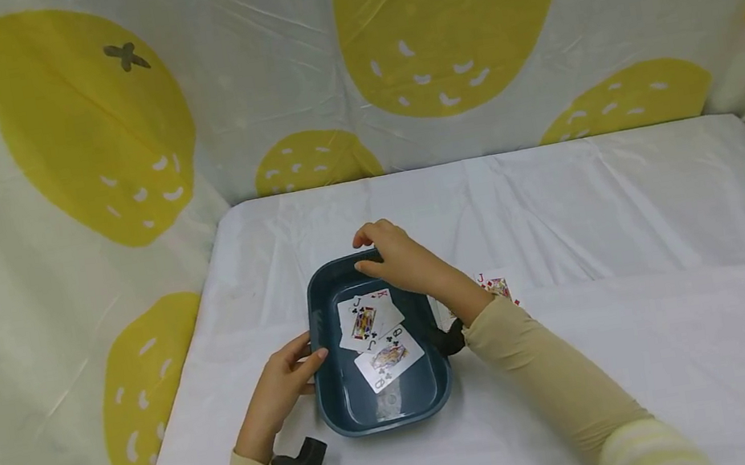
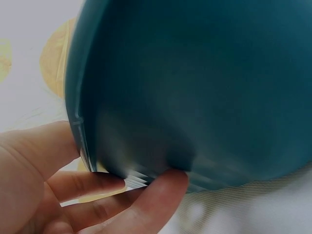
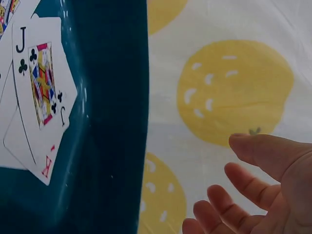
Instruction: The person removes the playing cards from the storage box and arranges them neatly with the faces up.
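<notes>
Left hand (image 1: 282,381) pinching side of tray (image 1: 359,407); right hand (image 1: 397,257) empty, fingers (image 3: 228,205) apart near far rim; cards (image 1: 498,286) on bench (image 1: 657,366) right of tray, nearer right hand, partly behind forearm (image 1: 547,367)

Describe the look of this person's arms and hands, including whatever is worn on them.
The left hand and right hand are ungloved. Plain beige sleeves cover both forearms; higher on the right arm, pale yellow and white striped cloth shows. A curved black piece sits by each wrist.
</notes>
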`<state>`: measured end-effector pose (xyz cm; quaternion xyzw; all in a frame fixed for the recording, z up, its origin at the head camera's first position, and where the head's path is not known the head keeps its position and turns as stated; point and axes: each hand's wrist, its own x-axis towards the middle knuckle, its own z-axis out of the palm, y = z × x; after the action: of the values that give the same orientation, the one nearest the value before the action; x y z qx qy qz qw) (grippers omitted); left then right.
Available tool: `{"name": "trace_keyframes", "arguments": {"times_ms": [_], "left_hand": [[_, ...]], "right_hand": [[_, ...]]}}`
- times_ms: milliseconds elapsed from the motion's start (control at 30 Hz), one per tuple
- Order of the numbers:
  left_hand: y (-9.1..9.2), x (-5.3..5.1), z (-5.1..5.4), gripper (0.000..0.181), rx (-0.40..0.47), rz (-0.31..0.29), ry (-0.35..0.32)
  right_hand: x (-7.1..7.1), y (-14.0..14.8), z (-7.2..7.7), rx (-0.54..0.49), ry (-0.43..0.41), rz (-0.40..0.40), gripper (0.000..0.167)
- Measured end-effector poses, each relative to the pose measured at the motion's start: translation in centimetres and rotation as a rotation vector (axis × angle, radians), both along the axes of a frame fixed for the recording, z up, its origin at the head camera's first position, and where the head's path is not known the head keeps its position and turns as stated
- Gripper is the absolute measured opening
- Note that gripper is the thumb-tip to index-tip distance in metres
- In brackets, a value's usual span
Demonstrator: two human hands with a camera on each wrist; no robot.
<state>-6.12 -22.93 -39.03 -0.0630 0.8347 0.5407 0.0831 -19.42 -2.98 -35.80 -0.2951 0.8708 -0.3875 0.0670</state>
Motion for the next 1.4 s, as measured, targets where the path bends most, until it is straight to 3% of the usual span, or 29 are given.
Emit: {"name": "trace_keyframes", "arguments": {"times_ms": [167,433,700,933,1100,1400], "left_hand": [[0.2,-0.3,-0.3,0.045,0.004,0.003,-0.021],[-0.6,-1.3,-3.2,0.048,0.029,-0.012,-0.006],[-0.8,-1.2,-3.4,0.048,0.029,-0.028,0.016],[-0.8,-1.2,-3.4,0.048,0.03,-0.021,0.007],[-0.7,-1.2,-3.4,0.048,0.022,-0.018,0.006],[-0.7,-1.2,-3.5,0.048,0.025,-0.008,0.008]], "right_hand": [[0.5,-1.7,-1.6,0.077,-0.03,0.01,0.037],[0.7,-2.9,-4.1,0.337,-0.084,-0.015,0.057],[0.7,-3.1,-5.0,0.54,-0.118,-0.011,0.081],[0.9,-3.2,-5.4,0.657,-0.029,0.005,0.086],[0.8,-3.2,-5.5,0.617,-0.053,-0.033,0.076],[0.6,-2.9,-5.2,0.238,-0.204,-0.022,0.023]]}}
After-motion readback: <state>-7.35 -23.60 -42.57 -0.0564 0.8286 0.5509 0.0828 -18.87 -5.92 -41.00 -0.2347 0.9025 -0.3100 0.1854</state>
